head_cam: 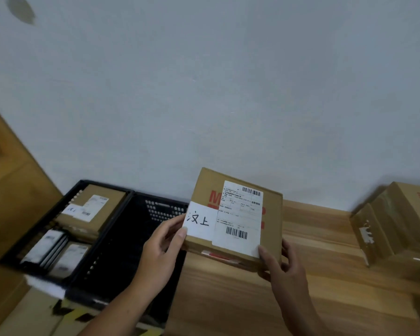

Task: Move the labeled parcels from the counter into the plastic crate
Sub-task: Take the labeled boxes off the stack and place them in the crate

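Observation:
A brown cardboard parcel (235,217) with a white shipping label and a handwritten white tag is held above the wooden counter (313,275), tilted toward me. My left hand (163,248) grips its left edge, thumb on the tag. My right hand (281,265) grips its near right corner, thumb on the label. Two black plastic crates stand to the left below counter level. The left crate (34,229) holds several labeled parcels. The right crate (136,243) looks dark inside, and its contents cannot be made out.
More taped cardboard boxes (398,226) are stacked on the counter at the right edge. A large brown carton (7,190) stands at the far left. A white wall rises behind the counter. Yellow-black floor tape (75,314) shows below the crates.

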Demonstrator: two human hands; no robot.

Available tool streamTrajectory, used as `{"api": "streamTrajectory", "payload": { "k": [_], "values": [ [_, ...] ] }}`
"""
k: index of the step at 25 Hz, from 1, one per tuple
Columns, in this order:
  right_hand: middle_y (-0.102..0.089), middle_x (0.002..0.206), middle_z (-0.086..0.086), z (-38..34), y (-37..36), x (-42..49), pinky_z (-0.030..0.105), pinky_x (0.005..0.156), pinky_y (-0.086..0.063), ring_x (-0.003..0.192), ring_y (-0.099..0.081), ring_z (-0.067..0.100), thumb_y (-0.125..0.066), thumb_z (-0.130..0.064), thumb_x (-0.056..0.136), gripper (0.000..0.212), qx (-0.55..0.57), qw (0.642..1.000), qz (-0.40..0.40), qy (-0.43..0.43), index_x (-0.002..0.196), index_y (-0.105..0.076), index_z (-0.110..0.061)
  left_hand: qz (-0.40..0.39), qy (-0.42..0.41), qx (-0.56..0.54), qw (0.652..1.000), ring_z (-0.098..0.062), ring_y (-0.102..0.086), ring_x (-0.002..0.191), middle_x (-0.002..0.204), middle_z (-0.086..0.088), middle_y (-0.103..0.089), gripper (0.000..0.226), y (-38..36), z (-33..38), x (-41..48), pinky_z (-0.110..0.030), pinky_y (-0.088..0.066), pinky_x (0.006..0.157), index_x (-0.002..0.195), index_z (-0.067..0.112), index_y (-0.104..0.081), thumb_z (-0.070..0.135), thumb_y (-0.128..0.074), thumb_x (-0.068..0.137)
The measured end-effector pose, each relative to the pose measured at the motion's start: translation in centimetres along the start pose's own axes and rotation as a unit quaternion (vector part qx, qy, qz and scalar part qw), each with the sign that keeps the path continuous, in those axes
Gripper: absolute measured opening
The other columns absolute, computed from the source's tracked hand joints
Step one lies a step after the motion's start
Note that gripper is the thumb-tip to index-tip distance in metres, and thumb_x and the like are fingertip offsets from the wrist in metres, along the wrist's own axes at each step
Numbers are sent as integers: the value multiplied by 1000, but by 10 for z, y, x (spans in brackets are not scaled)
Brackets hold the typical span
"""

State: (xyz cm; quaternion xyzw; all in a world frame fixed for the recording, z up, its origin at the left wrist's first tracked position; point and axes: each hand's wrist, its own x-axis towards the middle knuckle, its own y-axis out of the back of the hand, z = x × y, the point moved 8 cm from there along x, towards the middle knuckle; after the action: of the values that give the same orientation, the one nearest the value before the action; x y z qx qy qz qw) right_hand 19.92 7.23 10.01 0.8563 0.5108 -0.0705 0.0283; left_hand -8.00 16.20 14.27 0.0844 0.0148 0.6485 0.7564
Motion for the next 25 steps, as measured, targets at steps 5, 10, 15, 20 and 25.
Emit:
{"api": "streamTrajectory", "payload": {
  "k": [5,10,15,20,25],
  "values": [
    [-62,119,-17,3,-64,-16,27,64,-62,91,-73,15,-77,-59,63,58,-29,998,-54,-8,115,-51,-57,63,54,-5,997,4,-61,116,125,24,-66,29,68,-19,-25,-20,-51,92,124,52,-62,50,-54,96],
    [-58,124,-15,9,-143,-34,29,64,-62,101,-69,20,-77,-61,63,73,-64,995,-80,1,129,-49,-46,107,73,-18,992,12,-59,112,121,29,-66,26,145,-34,-37,-2,-47,80,118,57,-64,50,-53,96],
    [-58,123,-9,33,-246,-61,43,75,-64,102,-68,23,-77,-61,61,81,-91,992,-85,-20,134,-49,-41,106,95,-7,990,20,-52,115,123,37,-61,24,251,-63,-37,-2,-45,85,115,67,-60,56,-50,96],
    [-60,129,4,68,-341,-86,50,80,-63,105,-66,27,-82,-41,78,68,-112,989,-78,-50,137,-50,-33,95,111,0,989,13,-51,123,130,32,-60,36,353,-104,-36,-19,-45,99,128,57,-58,62,-48,94],
    [-57,130,4,92,-413,-93,49,76,-63,106,-63,26,-82,-28,82,66,-121,986,-76,-82,139,-50,-28,100,130,9,986,15,-49,125,132,34,-58,29,420,-138,-27,-12,-41,99,123,64,-57,60,-47,96]
  ]
}}
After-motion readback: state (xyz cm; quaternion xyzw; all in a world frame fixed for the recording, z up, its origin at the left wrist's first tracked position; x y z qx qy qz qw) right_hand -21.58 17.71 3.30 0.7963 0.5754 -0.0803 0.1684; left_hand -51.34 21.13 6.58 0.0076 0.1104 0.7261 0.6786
